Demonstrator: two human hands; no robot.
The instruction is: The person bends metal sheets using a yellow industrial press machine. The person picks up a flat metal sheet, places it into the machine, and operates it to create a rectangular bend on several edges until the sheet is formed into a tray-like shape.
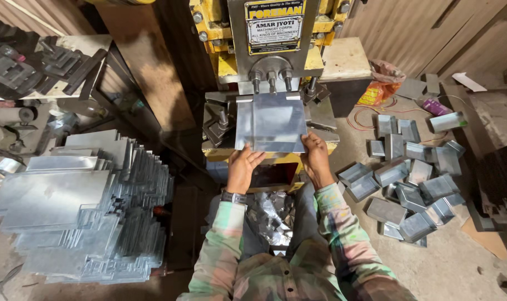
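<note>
Fingers of left hand (243,167) and right hand (316,159) pinch near edge of metal sheet (271,121) under press (273,56); stiff, light, likely sharp-edged; best held by near corners.

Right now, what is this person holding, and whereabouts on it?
A flat metal sheet, gripped along its near edge: left hand at one corner, right hand at the other.

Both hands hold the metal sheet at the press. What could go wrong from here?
1. Both the left hand and the right hand grip the near edge of the metal sheet just below the press head; the fingers could be pinched.
2. The sheet's bare edges may cut skin.
3. The tall sheet stack leans unevenly and might slide.
</note>
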